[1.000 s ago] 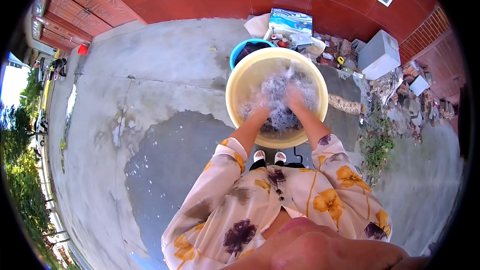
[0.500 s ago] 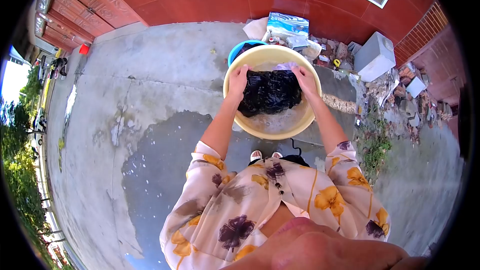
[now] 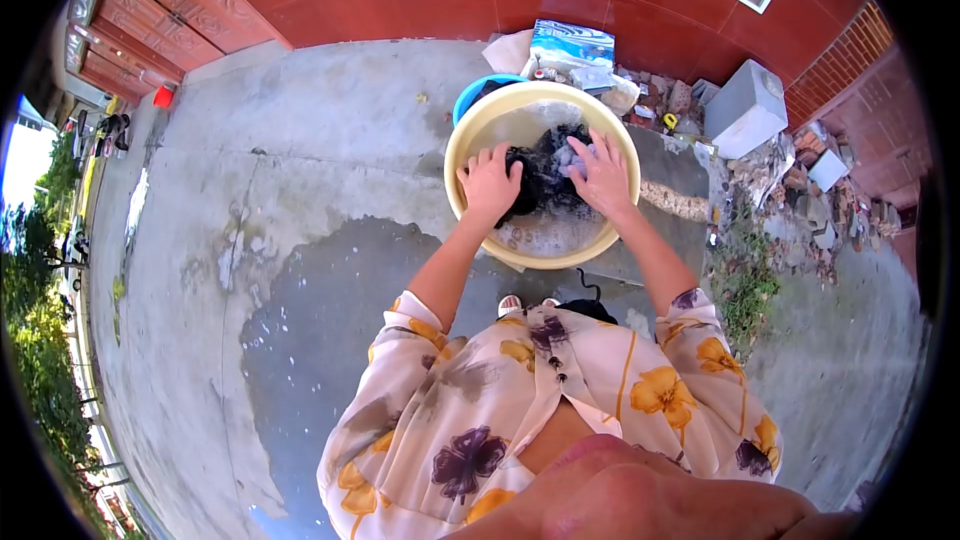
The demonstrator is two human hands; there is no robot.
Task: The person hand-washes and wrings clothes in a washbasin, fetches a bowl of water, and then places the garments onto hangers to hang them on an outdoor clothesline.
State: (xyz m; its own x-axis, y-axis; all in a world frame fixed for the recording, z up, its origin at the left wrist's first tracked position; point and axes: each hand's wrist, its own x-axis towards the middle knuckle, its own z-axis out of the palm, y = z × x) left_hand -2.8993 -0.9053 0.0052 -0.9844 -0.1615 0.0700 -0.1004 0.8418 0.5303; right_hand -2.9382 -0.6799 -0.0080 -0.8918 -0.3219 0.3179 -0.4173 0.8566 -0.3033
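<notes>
A large cream basin holds cloudy, sudsy water. In it lies a wet black cloth, now bunched up, with a smaller pale lilac cloth on its right side. My left hand is at the left inside of the basin, fingers spread, thumb against the black cloth's left edge. At the right, my right hand reaches over the lilac cloth with fingers apart, its fingertips touching the cloths. Water and the bunched folds hide the lower parts of both cloths.
Behind the basin stands a blue tub with dark cloth in it. A blue-and-white box, rubble and a white block-shaped box line the red wall. Wet concrete spreads at the left.
The black cloth, held spread out between both hands earlier, has dropped into the water and bunched up. Both hands have let go of its upper corners and moved lower. The lilac cloth shows more.
</notes>
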